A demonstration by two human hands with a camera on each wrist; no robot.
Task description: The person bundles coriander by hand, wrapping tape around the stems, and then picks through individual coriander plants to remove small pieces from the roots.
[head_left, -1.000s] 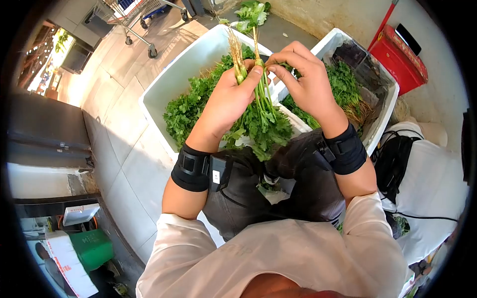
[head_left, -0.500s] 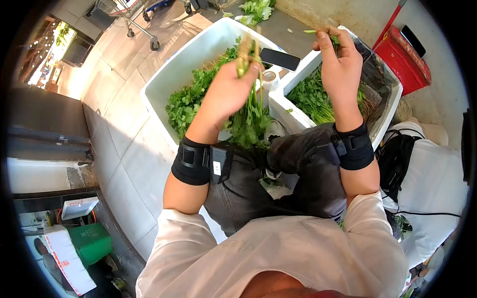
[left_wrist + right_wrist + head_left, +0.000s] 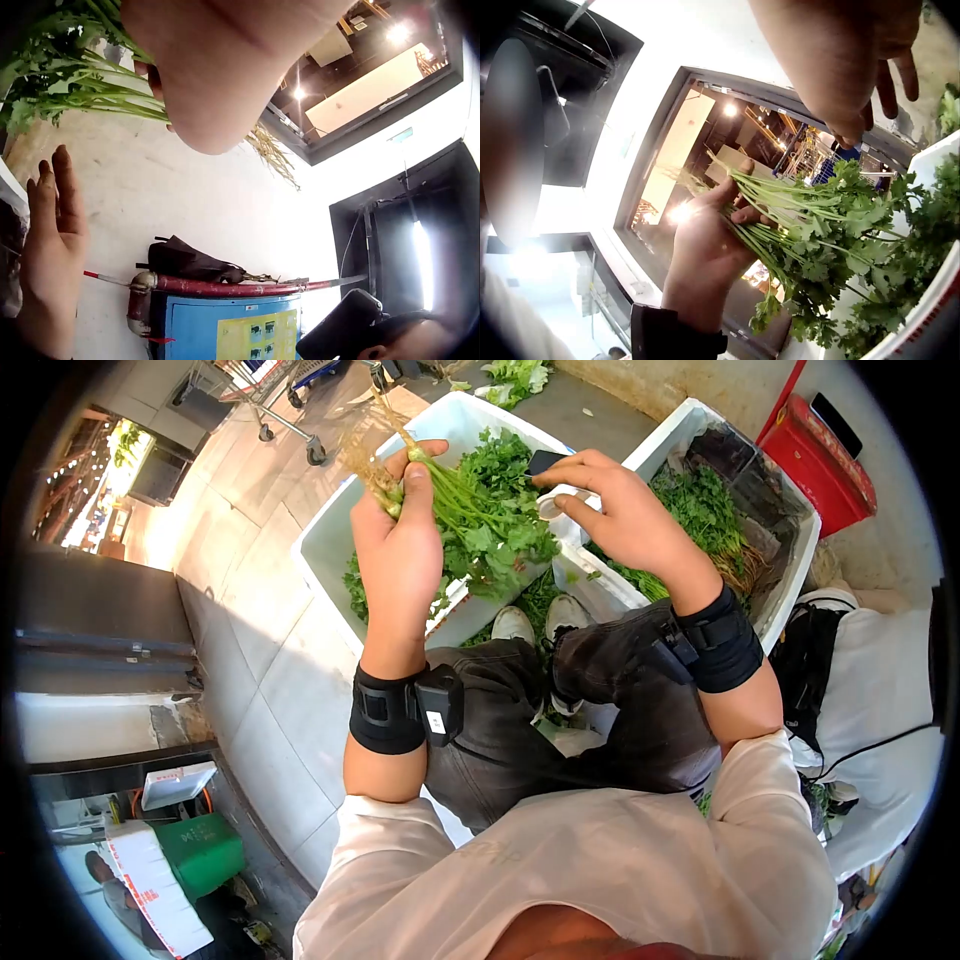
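In the head view my left hand (image 3: 398, 550) grips a bunch of coriander (image 3: 490, 525) by the stem bases. Its pale roots (image 3: 365, 460) stick out past the thumb, and the leafy tops spread rightward over the left foam box (image 3: 325, 540). My right hand (image 3: 640, 525), its fingers stretched out and holding nothing, is to the right of the leaves. Its fingertips overlap a dark phone (image 3: 543, 462) in this view, near a white roll (image 3: 550, 508). The right wrist view shows the left thumb and fingers around the stems (image 3: 769, 191).
More coriander (image 3: 700, 510) lies in the right foam box (image 3: 806, 555). A red bin (image 3: 820, 470) stands behind that box, and loose leaves (image 3: 515, 380) lie on the floor at the back. A trolley wheel (image 3: 315, 452) is at upper left. Two shoes (image 3: 513, 625) are between the boxes.
My left hand has swung left and tilted the bunch, its tops now pointing right. My right hand pinched a small stem piece half a second ago; now it holds nothing and has moved back left.
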